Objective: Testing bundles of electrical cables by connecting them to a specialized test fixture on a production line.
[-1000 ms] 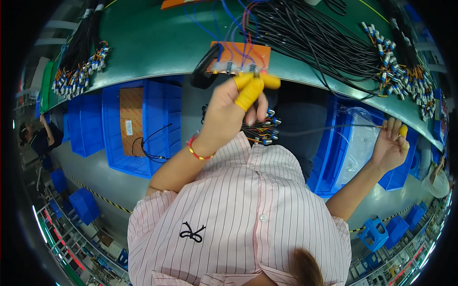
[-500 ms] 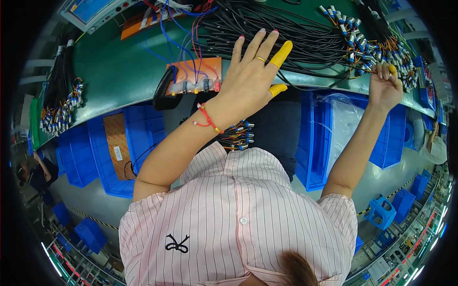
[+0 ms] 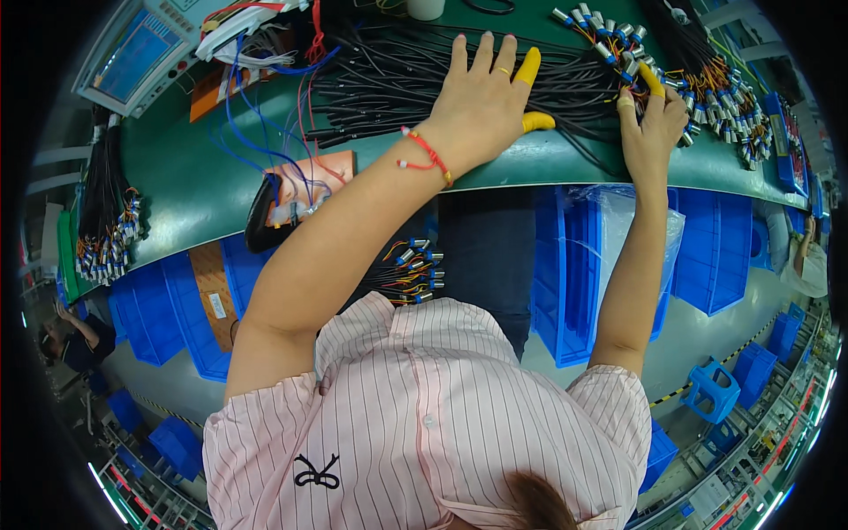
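Observation:
My left hand (image 3: 481, 104) lies flat with fingers spread across a thick bundle of black cables (image 3: 380, 84). It wears yellow finger cots on the thumb and one finger. Farther right, my right hand (image 3: 652, 128) is at the bundle's end, among silver-and-blue connectors (image 3: 609, 55). Its thumb and yellow-covered forefinger are apart beside the connectors, and the other fingers curl over; no held cable can be made out. Another heap of connectors (image 3: 738, 124) with orange and yellow wires lies just beyond that hand.
An instrument with a screen (image 3: 141, 62) stands at the back left. Near the table edge, an orange test board (image 3: 309, 177) carries blue and red wires. More bundled cables (image 3: 110, 199) hang at the far left. Blue bins (image 3: 548, 274) stand below the edge, and connectors (image 3: 415, 274) rest near my lap.
My right hand has moved left and inward from the far-right connectors, and its closed fingers have parted. My left hand has shifted slightly right and farther over the cables. The whole view has shifted.

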